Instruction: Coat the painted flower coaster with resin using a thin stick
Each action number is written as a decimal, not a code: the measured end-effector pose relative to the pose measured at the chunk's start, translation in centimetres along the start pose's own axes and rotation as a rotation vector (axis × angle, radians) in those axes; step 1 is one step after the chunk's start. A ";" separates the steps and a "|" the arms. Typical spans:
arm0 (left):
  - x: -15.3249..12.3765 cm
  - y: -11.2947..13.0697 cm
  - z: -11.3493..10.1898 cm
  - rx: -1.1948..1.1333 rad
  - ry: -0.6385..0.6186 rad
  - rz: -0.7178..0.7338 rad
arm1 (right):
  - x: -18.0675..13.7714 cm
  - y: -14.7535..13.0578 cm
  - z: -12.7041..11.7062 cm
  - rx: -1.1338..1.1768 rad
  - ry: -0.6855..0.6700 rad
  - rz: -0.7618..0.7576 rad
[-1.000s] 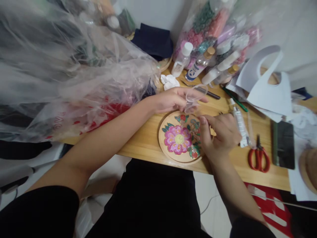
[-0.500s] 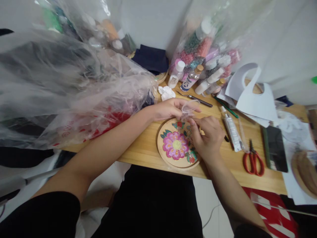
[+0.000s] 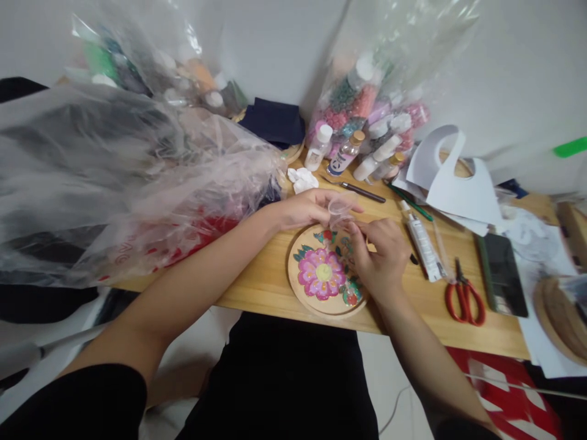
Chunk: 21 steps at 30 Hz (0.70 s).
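A round wooden disc (image 3: 303, 292) with a pink flower and small green and red leaves painted on it lies at the near edge of the wooden table (image 3: 257, 287). My left hand (image 3: 307, 209) is closed on a small clear plastic piece (image 3: 340, 211) just above the disc's far rim. My right hand (image 3: 381, 260) rests over the disc's right side, fingers curled, its fingertips pinching at the same clear piece.
A big clear plastic bag (image 3: 119, 177) fills the table's left. Small bottles (image 3: 345, 151), a bag of coloured beads (image 3: 367, 91), white tissue (image 3: 301, 179), a dark tool (image 3: 362, 191), a glue tube (image 3: 422, 241), red scissors (image 3: 463, 297), a dark phone (image 3: 504, 275) and white cut paper (image 3: 454, 183) lie right.
My right hand has moved up from the disc's right edge and met the left hand at the clear piece. The view has tilted up a little.
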State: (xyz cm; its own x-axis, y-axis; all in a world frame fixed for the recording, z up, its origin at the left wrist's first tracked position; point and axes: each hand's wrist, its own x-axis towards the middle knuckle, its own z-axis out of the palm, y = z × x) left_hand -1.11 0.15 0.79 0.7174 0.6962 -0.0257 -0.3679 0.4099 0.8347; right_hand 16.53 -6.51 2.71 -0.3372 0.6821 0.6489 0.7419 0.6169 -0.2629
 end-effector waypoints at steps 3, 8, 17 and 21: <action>0.0 0.0 0.0 0.025 0.019 -0.008 | 0.0 -0.1 0.0 -0.042 -0.001 -0.030; -0.1 0.1 0.1 0.020 0.041 -0.027 | -0.1 -0.3 -0.1 0.121 -0.036 0.047; 0.1 -0.3 -0.2 -0.046 0.031 -0.008 | -0.9 -0.2 -2.2 0.494 -0.132 0.080; 0.2 -0.2 -0.2 -0.063 0.020 -0.001 | -1.0 -0.9 -2.3 0.409 -0.256 -0.218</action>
State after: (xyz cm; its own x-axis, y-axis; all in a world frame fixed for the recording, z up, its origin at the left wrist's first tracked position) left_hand -1.02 0.27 0.52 0.7063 0.7069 -0.0379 -0.4038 0.4463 0.7986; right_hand 17.59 -8.69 3.93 -0.6274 0.5630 0.5380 0.3689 0.8233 -0.4314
